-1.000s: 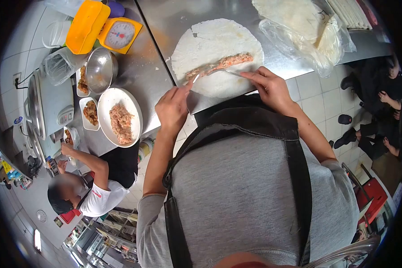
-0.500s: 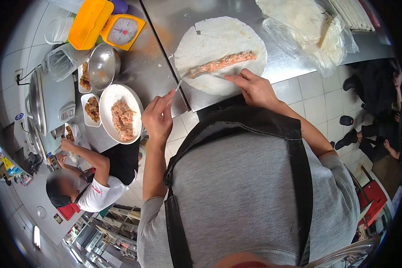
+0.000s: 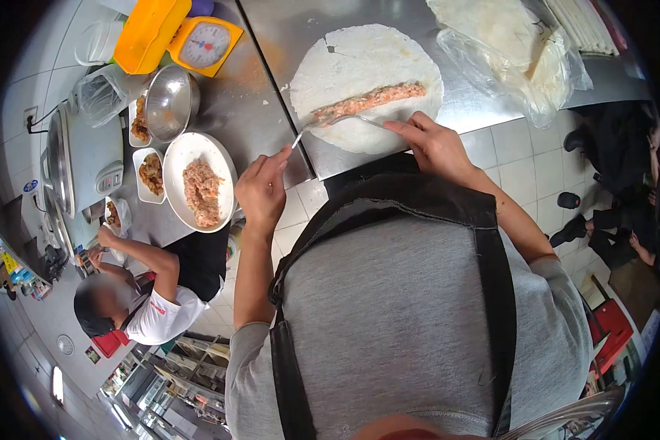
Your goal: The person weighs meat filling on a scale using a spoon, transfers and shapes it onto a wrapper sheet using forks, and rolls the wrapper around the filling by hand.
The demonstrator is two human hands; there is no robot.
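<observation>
A round white wrapper sheet (image 3: 367, 59) lies flat on the steel counter, with a small tear near its upper left. Across its lower half runs a long strip of pinkish minced filling (image 3: 378, 98). My right hand (image 3: 438, 149) pinches the handle of a metal spoon (image 3: 371, 122), whose head reaches the strip's left end. At the sheet's left edge, my left hand (image 3: 261, 189) is closed on a slim metal utensil (image 3: 298, 139); its tip is near the spoon head, and its exact kind is unclear. Left of that hand stands a white bowl (image 3: 228, 165) holding more minced filling.
A steel bowl (image 3: 185, 92), small dishes of brown food (image 3: 151, 174) and a yellow kitchen scale (image 3: 205, 48) stand at left. Plastic-bagged sheets (image 3: 506, 44) lie upper right. Another person (image 3: 161, 312) works at lower left; other people's legs show at right.
Both hands stay at the filling strip with their utensils. My right hand and its spoon shift slightly to the right in view. The strip's left end looks little altered.
</observation>
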